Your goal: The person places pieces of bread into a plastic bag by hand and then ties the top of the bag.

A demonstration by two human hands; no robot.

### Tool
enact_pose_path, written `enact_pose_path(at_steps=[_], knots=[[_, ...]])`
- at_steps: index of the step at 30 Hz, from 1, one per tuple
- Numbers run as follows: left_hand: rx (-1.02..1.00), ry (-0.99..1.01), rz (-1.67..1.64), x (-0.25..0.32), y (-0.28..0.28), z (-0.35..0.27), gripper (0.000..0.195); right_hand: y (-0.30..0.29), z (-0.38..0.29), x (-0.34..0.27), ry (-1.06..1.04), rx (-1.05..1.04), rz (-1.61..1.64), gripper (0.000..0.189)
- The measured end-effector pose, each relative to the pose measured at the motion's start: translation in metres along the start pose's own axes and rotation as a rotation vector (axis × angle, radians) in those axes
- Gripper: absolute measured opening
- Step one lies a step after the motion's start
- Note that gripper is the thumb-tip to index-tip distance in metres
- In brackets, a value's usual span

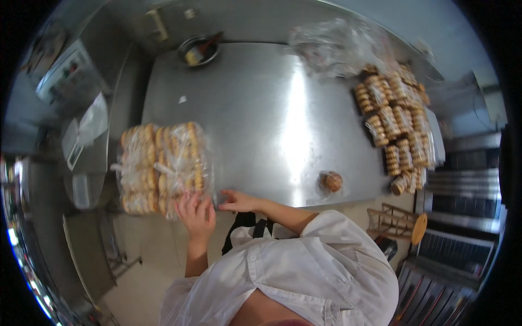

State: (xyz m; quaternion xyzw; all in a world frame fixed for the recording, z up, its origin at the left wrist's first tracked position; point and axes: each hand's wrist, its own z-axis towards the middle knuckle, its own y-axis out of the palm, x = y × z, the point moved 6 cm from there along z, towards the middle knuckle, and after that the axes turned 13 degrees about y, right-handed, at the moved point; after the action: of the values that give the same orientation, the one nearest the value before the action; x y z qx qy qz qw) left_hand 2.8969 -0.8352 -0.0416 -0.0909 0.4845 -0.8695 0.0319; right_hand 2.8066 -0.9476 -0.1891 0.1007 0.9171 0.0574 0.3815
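Note:
Two clear plastic bags of stacked round baked goods lie side by side at the left of a steel table point(244, 114): a left bag point(138, 169) and a right bag point(179, 155). Each has its plastic gathered into a twisted tail near the middle. My left hand point(195, 212) is at the near end of the right bag, fingers spread over the plastic and seemingly touching it. Just right of that bag, my right hand point(240, 201) hovers by the table's near edge. Its thumb and fingers are apart, with nothing visible between them.
Several packed rolls of round baked goods point(391, 118) are piled at the right, below crumpled clear plastic bags point(338, 47). A single wrapped brown item point(331, 181) sits near the front edge. A metal bowl point(198, 51) with a brush stands far left. A wooden stool point(397, 224) is at lower right.

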Motion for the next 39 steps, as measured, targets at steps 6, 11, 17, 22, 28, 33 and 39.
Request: enact_pose_path(at_steps=[6, 11, 17, 22, 28, 33, 39], knots=[[-0.020, 0.155, -0.191, 0.048, 0.024, 0.061, 0.029, -0.247, -0.085, 0.023, -0.203, 0.802, -0.122, 0.075], [-0.073, -0.001, -0.224, 0.071, 0.050, 0.057, 0.030, -0.470, -0.238, -0.044, -0.335, 1.708, -0.631, 0.065], [-0.101, -0.147, -0.306, 0.157, 0.087, 0.071, 0.033, -0.638, -0.344, -0.098, 0.284, 1.973, -1.075, 0.038], [-0.156, -0.715, -1.086, 0.204, 0.174, 0.111, 0.051, -0.531, -0.323, -0.148, -0.621, 1.775, -1.027, 0.041], [0.293, -0.314, -0.787, 0.250, 0.194, 0.235, 0.053, -0.269, -0.330, -0.059, -0.798, 0.720, -0.748, 0.043], [0.510, -0.843, -1.073, 0.148, 0.182, 0.153, 0.035, -0.239, -0.314, 0.100, -1.008, 0.742, -1.007, 0.035], [0.361, -0.854, -1.105, 0.144, 0.113, 0.095, 0.033, -0.275, -0.274, 0.135, -0.942, 0.483, -1.386, 0.010]])
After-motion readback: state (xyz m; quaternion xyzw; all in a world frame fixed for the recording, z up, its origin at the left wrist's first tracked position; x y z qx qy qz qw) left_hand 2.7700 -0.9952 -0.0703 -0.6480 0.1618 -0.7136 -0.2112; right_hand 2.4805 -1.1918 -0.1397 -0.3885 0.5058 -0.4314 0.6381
